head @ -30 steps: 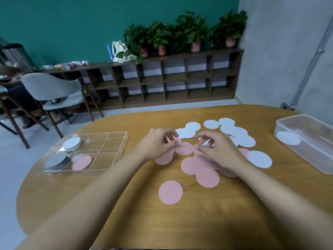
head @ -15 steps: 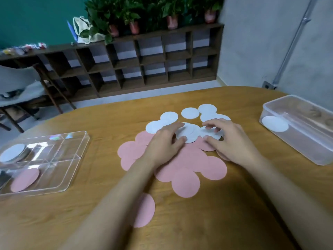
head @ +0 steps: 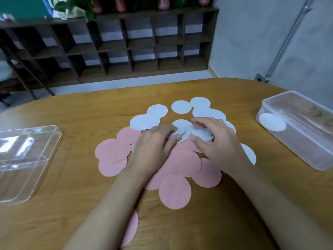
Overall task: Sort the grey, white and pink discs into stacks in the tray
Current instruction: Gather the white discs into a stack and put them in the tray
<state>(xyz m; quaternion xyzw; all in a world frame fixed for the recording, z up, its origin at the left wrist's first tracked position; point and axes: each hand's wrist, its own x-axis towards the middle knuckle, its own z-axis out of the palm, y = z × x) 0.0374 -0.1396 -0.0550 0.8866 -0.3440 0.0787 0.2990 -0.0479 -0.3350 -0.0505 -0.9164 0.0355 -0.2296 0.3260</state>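
Several white discs point(head: 181, 107) lie scattered at the far side of the pile, and several pink discs point(head: 174, 193) overlap nearer me on the wooden table. My left hand point(head: 153, 147) pinches a white disc point(head: 180, 126) at its left edge, fingers on top and thumb below. My right hand point(head: 219, 141) grips another white disc point(head: 202, 133) that overlaps the first. The clear divided tray point(head: 28, 160) sits at the far left, partly cut off; the part that shows holds no discs. No grey discs are in view.
A clear plastic tub point(head: 299, 134) stands at the right edge of the table with one white disc point(head: 272, 122) on it. One pink disc point(head: 131, 230) lies apart, near my left forearm. A dark wooden shelf point(head: 126, 42) stands behind the table.
My view has dropped and swung right, pushing the tray to the left edge. Both hands have moved from the pink discs onto the white ones and drawn two together.
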